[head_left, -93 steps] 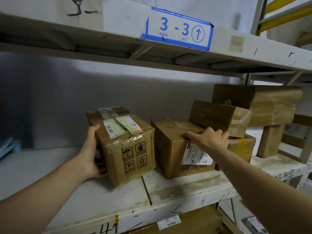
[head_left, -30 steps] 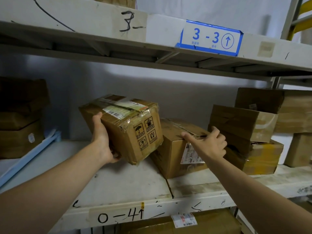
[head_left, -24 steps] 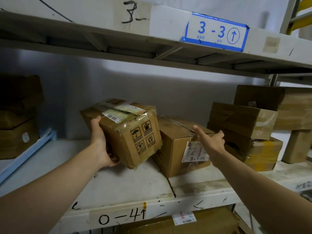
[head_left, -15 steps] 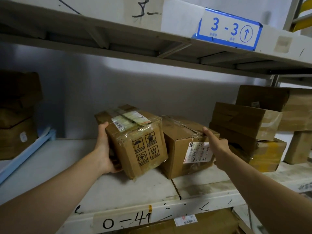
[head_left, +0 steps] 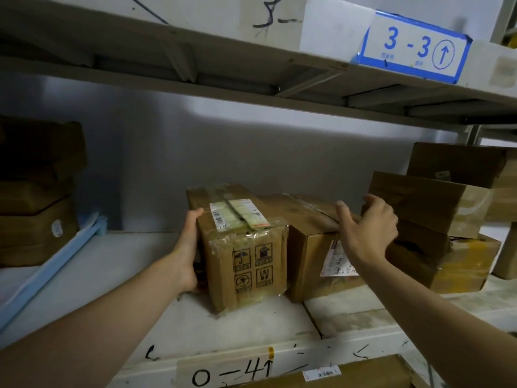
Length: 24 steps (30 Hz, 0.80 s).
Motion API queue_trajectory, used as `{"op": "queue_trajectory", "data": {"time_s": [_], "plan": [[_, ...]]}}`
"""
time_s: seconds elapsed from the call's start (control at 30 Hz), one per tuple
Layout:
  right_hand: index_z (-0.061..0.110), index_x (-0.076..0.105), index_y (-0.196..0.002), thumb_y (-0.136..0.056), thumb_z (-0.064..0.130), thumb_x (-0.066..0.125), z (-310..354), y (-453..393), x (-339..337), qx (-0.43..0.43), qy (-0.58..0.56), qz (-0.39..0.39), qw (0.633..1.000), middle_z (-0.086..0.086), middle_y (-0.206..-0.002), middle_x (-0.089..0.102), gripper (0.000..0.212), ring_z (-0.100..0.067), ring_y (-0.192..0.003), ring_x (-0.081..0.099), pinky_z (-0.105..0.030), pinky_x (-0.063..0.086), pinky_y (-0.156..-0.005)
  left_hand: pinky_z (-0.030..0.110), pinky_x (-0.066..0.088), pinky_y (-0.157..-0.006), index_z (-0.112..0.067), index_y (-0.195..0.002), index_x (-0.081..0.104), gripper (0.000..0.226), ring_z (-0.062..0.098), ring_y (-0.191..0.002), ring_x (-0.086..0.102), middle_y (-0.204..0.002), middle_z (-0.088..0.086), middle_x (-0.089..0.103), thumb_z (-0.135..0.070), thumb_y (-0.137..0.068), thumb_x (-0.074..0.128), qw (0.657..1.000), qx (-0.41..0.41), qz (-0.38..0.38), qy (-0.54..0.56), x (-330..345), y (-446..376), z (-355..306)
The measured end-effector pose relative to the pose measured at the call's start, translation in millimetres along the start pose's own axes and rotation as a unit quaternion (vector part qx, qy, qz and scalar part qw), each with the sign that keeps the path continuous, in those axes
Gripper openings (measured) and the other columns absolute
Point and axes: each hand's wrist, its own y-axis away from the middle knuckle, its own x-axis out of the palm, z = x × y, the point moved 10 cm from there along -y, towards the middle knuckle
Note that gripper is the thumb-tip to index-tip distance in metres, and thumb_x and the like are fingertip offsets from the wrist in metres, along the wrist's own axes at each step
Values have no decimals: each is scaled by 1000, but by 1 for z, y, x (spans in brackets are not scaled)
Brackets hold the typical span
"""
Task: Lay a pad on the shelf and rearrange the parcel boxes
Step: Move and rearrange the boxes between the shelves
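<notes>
While the left hand grips the taped box at frame centre on the white shelf, the right hand hovers open-fingered over the neighbouring box; stacked boxes sit behind, right.

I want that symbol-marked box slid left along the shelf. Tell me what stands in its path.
Nothing visible on the bare shelf right beside the box with handling symbols, apart from the left hand holding its left side. Farther left a blue pad leans on stacked boxes.
</notes>
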Motion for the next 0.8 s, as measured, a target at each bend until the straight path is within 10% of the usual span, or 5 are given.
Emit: {"op": "queue_trajectory", "data": {"time_s": [0.3, 0.63, 0.8], "plan": [[45, 7, -153, -49, 88, 70, 144, 88, 37, -167, -215, 314, 909, 18, -157, 17, 129, -14, -146, 22, -52, 30, -117, 37, 44, -60, -22, -115, 64, 72, 28, -81, 58, -93, 10, 65, -80, -81, 39, 984, 105, -57, 134, 6, 34, -45], [38, -8, -155, -49, 74, 80, 157, 75, -42, -266, -222, 210, 914, 11, -155, 17, 142, -13, -146, 17, -40, 13, -120, 40, 47, -66, -27, -132, 55, 80, 31, -98, 60, -115, 9, 67, -79, -71, 55, 973, 171, -35, 151, 52, 122, -68], [29, 3, -157, -54, 66, 78, 103, 48, -99, -234, -272, 134, 924, 19, -138, 18, 133, -10, -141, 22, -36, 25, -119, 54, 47, -97, -31, -135, 54, 96, 32, -109, 61, -121, 7, 67, -88, -59, 60, 981, 157, 32, 111, 118, 145, -40]]}}
